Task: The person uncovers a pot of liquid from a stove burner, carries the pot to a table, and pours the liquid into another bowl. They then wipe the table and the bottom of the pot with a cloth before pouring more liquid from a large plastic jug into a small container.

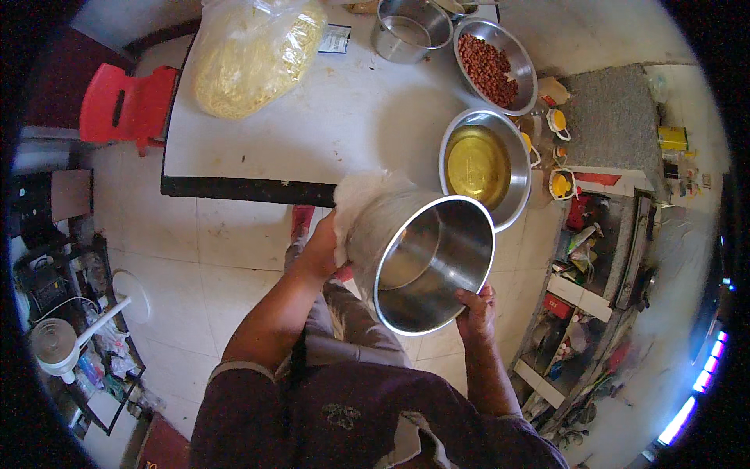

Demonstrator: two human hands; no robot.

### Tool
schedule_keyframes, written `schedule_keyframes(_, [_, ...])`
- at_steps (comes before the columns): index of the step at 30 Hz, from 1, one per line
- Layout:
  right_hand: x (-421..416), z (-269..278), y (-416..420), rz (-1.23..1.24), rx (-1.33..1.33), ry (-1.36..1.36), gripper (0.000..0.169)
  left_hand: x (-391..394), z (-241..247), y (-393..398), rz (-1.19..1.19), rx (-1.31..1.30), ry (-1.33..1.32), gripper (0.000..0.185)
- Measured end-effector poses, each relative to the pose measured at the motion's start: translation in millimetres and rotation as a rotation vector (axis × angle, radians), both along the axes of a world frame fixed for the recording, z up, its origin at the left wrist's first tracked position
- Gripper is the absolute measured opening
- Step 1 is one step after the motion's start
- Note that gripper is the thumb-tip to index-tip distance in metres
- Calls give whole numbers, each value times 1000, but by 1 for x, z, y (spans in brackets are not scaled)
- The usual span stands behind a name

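A deep stainless steel pot point(433, 267) is tilted in front of me, its mouth facing me and to the right. My right hand point(477, 311) grips its rim at the lower right, thumb over the edge. Against the pot's outer side and base, my left hand point(322, 249) presses a pale cloth point(351, 217); its fingertips are hidden. The pot's inside shows bare metal with a little shine. Just beyond the rim, a steel basin point(515, 199) holds clear yellow liquid point(477, 167), probably oil, at the table's right edge.
On the white table point(281, 140) are a clear bag of pale yellow strips point(252, 64), a small sachet point(335, 38), another steel pot point(404, 35) and a basin of red peanuts point(486, 67). Oil jugs point(561, 182) stand at right, beside cluttered shelves point(580, 293). A red chair point(126, 102) is left, with a white fan point(55, 349).
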State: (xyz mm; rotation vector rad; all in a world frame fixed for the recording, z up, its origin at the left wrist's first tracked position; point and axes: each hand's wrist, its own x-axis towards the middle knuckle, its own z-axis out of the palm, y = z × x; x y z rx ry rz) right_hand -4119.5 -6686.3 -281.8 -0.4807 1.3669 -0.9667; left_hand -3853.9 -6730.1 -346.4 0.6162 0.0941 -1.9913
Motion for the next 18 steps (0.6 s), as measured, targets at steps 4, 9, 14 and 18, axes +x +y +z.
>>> schedule_keyframes(4, [13, 11, -18, 1, -2, 8, 32, -20, -23, -28, -100, -480, -495, 40])
schedule_keyframes(9, [32, 18, -34, -72, -70, 11, 29, -59, -45, 21, -123, -74, -47, 41])
schedule_keyframes(14, [31, 17, -37, 12, -86, 37, 26, -13, -32, 76, 114, 52, 68, 42])
schedule_keyframes(18, [30, 16, -26, 135, -11, 42, 35, 23, -15, 28, 165, -55, -6, 43])
